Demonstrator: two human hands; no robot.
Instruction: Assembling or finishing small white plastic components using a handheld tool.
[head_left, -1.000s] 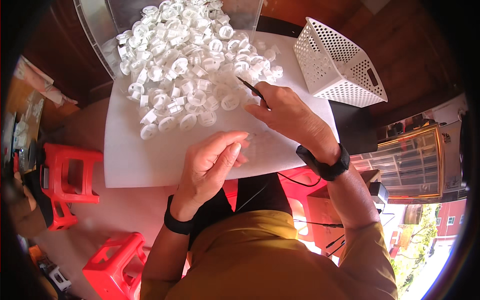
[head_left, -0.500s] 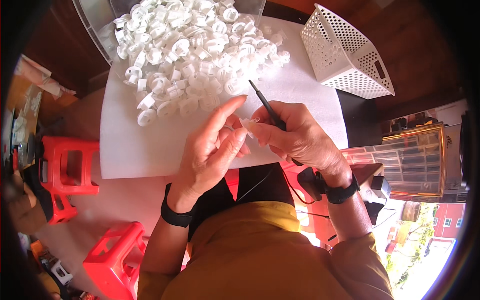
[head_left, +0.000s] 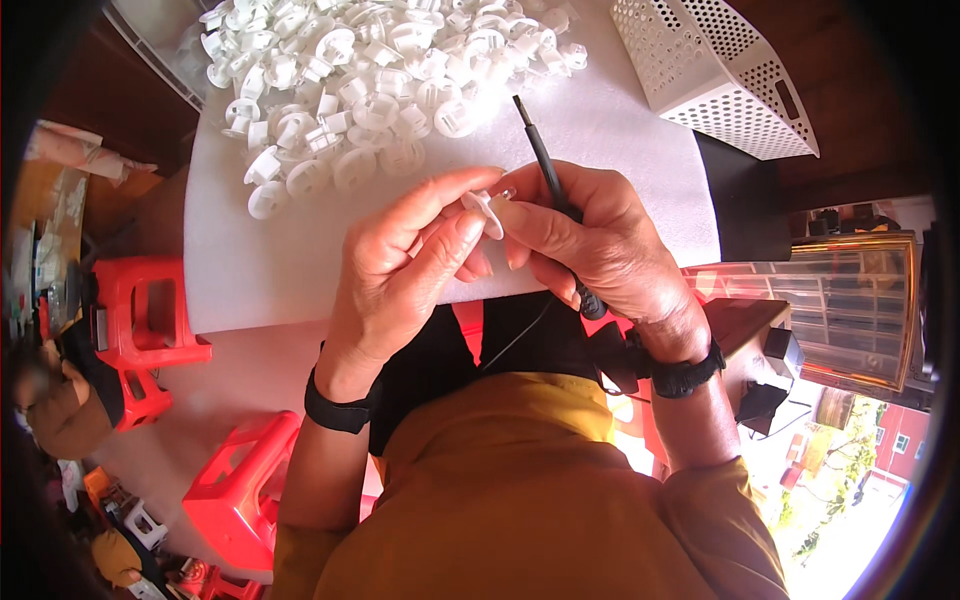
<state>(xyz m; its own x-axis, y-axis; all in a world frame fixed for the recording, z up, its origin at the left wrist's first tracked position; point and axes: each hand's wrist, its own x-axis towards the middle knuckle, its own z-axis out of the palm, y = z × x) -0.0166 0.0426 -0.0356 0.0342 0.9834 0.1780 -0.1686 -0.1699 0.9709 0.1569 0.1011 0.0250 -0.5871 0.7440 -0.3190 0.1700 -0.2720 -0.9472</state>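
Note:
Between thumb and index finger, my left hand (head_left: 395,245) pinches a small white plastic part with a round disc (head_left: 484,213), its face tilted. My right hand (head_left: 605,230) is closed around a black screwdriver (head_left: 542,152), which lies across the palm with its tip pointing up and away and its handle end showing below the fingers. The right thumb and fingertips also meet the far side of the white part, where a small clear piece (head_left: 508,193) sticks up. Further off, a heap of similar white plastic parts (head_left: 375,110) covers the back of the table.
The table has a pale foam-like cover (head_left: 300,290). A white perforated basket (head_left: 700,75) stands at its far right, and a clear plastic bin (head_left: 155,50) at the far left. Red stools (head_left: 150,310) stand on the floor to the left. Another person (head_left: 65,400) is at the left rim.
My left index finger, raised before, has come down onto the white part, whose disc now shows more. The whole view has shifted a little, with the heap higher in the picture.

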